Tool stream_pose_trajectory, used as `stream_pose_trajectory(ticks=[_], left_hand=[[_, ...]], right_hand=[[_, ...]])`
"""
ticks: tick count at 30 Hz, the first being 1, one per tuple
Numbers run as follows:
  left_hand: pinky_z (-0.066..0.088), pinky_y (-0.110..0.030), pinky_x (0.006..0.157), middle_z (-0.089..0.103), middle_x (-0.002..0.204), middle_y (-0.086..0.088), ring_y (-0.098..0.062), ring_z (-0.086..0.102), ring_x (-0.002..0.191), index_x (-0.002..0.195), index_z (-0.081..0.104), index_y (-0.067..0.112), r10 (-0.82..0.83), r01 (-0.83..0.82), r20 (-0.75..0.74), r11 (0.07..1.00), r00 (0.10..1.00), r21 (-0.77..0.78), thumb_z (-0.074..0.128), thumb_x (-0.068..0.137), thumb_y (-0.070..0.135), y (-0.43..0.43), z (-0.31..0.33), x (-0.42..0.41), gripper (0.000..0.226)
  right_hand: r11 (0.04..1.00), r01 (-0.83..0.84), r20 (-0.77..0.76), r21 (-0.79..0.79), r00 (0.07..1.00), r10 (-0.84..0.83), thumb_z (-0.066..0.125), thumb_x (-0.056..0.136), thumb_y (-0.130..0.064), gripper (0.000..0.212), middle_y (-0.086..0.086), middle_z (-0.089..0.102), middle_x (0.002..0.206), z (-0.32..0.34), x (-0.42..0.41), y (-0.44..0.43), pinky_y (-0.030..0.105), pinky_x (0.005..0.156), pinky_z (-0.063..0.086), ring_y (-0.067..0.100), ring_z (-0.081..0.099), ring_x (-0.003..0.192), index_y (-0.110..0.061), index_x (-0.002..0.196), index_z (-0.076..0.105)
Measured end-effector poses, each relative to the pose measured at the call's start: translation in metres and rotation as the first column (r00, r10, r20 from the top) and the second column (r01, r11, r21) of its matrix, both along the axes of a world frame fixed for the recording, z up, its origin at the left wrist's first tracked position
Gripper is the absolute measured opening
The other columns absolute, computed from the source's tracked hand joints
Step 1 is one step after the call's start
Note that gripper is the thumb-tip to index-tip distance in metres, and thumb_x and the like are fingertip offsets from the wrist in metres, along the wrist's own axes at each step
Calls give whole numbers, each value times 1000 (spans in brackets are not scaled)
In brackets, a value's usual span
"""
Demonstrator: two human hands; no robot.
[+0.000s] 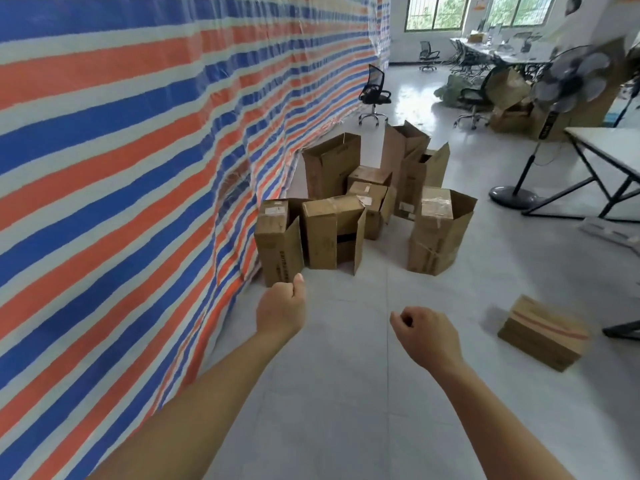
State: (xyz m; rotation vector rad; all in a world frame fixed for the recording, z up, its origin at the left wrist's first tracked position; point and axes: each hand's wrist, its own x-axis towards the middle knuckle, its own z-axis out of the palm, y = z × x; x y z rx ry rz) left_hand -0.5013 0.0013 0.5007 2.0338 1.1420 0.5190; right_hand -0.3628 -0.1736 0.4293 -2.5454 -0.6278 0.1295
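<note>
Left hand (282, 310) and right hand (426, 334) were held clenched, empty | rectangular corrugated cardboard boxes (332, 230), flaps upright, were stood just beside the striped woven tarp (121, 168) | glossy tiled floor (346, 375) was seen beneath

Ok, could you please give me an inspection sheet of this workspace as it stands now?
surface: pale tiled floor, glossy.
job's things: cluster of cardboard boxes standing on the floor beside the striped tarpaulin, several with flaps open.
clutter: lone box lying apart on the floor to the right, blurred.
hands: left hand and right hand both curled, holding nothing, stretched toward the cluster.
cables: nothing seen near the boxes.
surroundings: standing fan, folding table and office chair beyond the boxes; more desks and windows at the far end.
</note>
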Motion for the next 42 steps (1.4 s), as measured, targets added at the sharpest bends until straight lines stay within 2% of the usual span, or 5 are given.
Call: stream_pose_trajectory(ticks=[4,10,24,29,42], left_hand=[[53,-40,73,43,61,0,-11,47,58,58,42,16,33,-36,-49,997,998,-71,45,107,33,48,1,96,51],[36,-21,67,37,68,8,-10,47,71,65,32,21,113,-115,-66,993,991,-25,43,107,32,141,23,185,45],[39,-25,91,55,110,-2,-17,53,98,125,58,10,74,-94,-215,992,974,-82,35,108,42,437,-43,435,43],[40,-30,81,50,81,9,-16,55,86,76,52,22,-33,-12,-190,973,981,-232,29,109,42,496,-74,538,44],[43,-35,73,57,76,-4,-24,59,79,77,62,13,78,-242,-341,848,937,-471,36,106,45,587,-218,786,50]], right_hand=[[1000,-18,-83,17,996,20,55,97,-35,47,1,46,52,-7,98,59,31,49,29,16,40,48,-15,57,42],[991,-132,-165,10,978,132,56,99,-36,49,-1,44,49,5,216,177,30,49,33,14,41,46,-16,55,47],[965,-226,-201,-132,960,198,57,99,-43,45,-4,59,56,-19,458,438,33,57,52,12,57,54,-23,59,60],[980,-155,-250,-125,961,120,54,102,-43,41,-1,66,66,-28,550,467,31,56,51,14,62,59,-20,70,65],[916,-312,-507,-254,849,149,49,103,-43,31,-2,73,96,-172,832,571,41,82,61,16,69,86,-21,105,72]])
